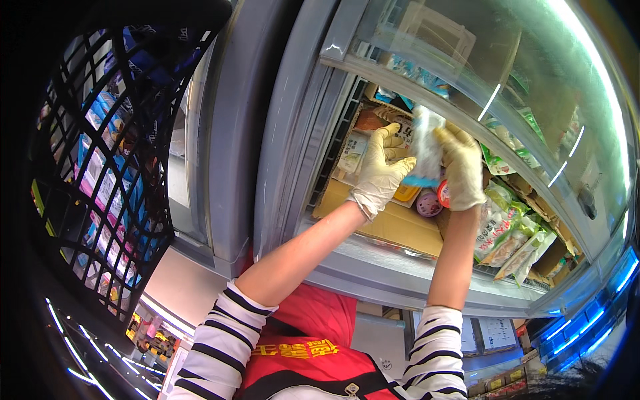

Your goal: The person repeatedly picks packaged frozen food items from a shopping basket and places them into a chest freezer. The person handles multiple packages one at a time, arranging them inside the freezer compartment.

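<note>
Both of my hands wear pale thin gloves and reach into a glass-topped chest freezer [280, 150]. A motion-blurred white-and-blue plastic packet [427, 142] is gripped by my right hand [462, 167]. My left hand [380, 172], fingers apart, is just left of the packet; whether a fingertip touches it is unclear. Below them a cardboard box [385, 215] contains frozen goods, among them a purple round tub [429, 203] and a red-lidded tub [444, 193]. A pale printed carton [352, 152] lies left of my left hand.
The glass sliding lid [450, 65] covers the freezer's far part. Green-and-white frozen food bags [505, 235] lie at the right. A black plastic basket [125, 165] with colourful packets behind its mesh stands at the left. The freezer's grey rim [410, 280] runs below my forearms.
</note>
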The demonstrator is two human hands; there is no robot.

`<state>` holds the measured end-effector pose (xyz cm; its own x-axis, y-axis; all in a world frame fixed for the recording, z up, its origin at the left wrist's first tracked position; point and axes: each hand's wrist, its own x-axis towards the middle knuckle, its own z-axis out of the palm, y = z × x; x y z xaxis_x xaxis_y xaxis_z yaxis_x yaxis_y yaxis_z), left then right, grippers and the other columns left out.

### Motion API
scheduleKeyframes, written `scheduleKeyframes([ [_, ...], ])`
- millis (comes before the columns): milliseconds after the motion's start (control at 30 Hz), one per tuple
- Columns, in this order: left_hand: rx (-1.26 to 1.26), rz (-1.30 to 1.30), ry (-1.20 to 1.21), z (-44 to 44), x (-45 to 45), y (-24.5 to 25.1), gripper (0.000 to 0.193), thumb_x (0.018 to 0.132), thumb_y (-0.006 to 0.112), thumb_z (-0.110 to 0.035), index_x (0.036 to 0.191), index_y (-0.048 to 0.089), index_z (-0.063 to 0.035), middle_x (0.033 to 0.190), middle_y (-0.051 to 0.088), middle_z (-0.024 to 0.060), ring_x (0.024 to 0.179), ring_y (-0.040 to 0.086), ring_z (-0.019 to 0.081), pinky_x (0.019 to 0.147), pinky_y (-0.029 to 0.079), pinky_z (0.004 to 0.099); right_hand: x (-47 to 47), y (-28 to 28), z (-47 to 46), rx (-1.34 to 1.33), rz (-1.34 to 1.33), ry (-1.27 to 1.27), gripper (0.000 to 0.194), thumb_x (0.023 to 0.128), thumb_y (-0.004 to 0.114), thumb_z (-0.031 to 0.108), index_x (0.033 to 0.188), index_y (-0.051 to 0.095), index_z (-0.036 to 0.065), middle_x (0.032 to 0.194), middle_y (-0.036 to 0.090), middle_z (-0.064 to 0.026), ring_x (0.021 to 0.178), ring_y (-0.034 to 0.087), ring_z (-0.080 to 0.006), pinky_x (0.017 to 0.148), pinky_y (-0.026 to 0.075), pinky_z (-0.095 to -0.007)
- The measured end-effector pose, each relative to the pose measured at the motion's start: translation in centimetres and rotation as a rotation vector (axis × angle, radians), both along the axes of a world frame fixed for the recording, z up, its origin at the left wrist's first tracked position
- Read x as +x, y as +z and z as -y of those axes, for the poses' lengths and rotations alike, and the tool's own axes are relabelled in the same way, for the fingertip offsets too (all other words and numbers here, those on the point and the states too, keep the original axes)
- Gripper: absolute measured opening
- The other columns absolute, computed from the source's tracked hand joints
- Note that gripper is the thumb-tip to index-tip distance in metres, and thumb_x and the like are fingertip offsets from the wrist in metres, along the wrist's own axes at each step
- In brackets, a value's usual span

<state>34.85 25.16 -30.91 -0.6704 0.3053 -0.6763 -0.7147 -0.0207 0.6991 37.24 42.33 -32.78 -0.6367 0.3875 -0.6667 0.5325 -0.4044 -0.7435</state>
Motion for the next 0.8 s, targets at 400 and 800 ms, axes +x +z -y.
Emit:
scheduleKeyframes([
  [400, -0.062, 0.184, -0.098, 5.8, 4.2, -0.9, 0.042, 0.092, 0.063, -0.003, 0.131, 0.049, -0.0022, 0.107, 0.059, 0.0087, 0.092, 0.063, 0.0132, 0.081, 0.05, 0.0233, -12.6, -12.7, -3.1, 0.95, 0.132, 0.666, 0.031, 0.095, 0.06, 0.02, 0.117, 0.063, -0.002, 0.101, 0.066, -0.0114, 0.084, 0.059, -0.0203, 0.076, 0.049, -0.0293],
  [800, 0.003, 0.219, -0.064, 7.2, 3.7, -0.9, 0.04, 0.095, 0.061, -0.009, 0.132, 0.048, -0.0012, 0.109, 0.06, 0.0092, 0.094, 0.064, 0.0143, 0.085, 0.05, 0.0252, -8.9, -12.5, -5.1, 0.929, 0.192, 0.867, 0.035, 0.096, 0.057, 0.025, 0.118, 0.062, -0.001, 0.108, 0.065, -0.0177, 0.096, 0.059, -0.0312, 0.085, 0.048, -0.037],
])
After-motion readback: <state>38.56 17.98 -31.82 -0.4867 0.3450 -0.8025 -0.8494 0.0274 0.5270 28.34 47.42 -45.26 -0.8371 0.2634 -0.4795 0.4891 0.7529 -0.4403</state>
